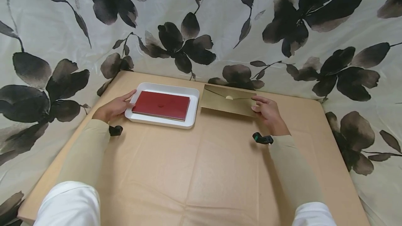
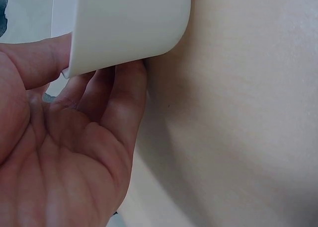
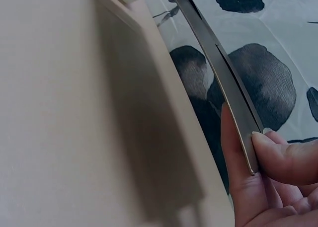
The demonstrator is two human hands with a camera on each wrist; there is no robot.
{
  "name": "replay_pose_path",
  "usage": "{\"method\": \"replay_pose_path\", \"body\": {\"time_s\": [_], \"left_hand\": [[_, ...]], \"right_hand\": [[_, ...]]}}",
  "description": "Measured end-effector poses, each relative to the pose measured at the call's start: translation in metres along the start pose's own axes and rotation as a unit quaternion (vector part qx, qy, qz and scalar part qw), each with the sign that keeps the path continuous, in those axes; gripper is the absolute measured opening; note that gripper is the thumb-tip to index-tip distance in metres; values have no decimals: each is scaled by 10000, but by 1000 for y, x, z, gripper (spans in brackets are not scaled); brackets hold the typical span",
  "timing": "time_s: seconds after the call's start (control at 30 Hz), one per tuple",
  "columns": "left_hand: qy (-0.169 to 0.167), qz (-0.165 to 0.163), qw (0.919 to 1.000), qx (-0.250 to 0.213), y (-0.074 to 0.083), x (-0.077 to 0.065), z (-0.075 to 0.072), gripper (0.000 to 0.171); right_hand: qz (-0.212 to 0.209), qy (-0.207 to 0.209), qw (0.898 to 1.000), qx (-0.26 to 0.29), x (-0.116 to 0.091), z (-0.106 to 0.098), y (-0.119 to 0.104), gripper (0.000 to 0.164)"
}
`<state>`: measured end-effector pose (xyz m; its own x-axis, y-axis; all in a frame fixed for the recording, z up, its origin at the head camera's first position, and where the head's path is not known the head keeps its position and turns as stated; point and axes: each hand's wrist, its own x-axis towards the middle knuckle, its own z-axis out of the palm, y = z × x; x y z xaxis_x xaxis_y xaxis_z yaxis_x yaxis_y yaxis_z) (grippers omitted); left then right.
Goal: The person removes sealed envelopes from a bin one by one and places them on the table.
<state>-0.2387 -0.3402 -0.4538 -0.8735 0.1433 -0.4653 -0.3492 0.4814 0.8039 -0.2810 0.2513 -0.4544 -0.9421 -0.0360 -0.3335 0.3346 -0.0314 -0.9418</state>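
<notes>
With the left hand (image 1: pixel 113 109), grips the nine-o'clock end of a white rectangular plastic-looking tray (image 1: pixel 193 108), with thumb over the rim and fingers beneath. Has in it a flat red rectangular paper envelope (image 1: pixel 161 105). Just past it at three o'clock, above the smooth tan table (image 1: pixel 220 170), holds a gold rectangular paper envelope (image 1: pixel 226 102), long axis roughly nine to three, pinching its three-o'clock end with the nearer right hand (image 1: pixel 267 112).

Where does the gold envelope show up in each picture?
Head: the gold envelope is right of centre, beside the white tray, pinched by the right hand.
Left wrist: not in it.
Right wrist: nearly edge-on, slanting from the top down to the fingers at right.
Shared landmark: the tan tabletop shows in all three.
</notes>
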Motion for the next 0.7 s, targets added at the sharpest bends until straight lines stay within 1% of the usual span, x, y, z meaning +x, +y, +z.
{"method": "replay_pose_path", "body": {"time_s": [0.13,0.27,0.37,0.47,0.7], "left_hand": [[5,-75,10000,18,0,2,0,79],[12,-163,9999,33,0,3,-1,80],[11,-171,9999,2,1,2,-1,81],[8,-184,9998,-37,2,1,0,81],[3,-170,9999,23,2,0,0,80]], "right_hand": [[40,35,9999,94,-2,-6,-1,58],[55,89,9999,-47,-4,-10,-1,58],[52,69,9999,-122,-4,-15,0,58],[116,76,9999,-79,-3,-22,1,57],[126,104,9998,-131,-4,-35,4,58]]}}
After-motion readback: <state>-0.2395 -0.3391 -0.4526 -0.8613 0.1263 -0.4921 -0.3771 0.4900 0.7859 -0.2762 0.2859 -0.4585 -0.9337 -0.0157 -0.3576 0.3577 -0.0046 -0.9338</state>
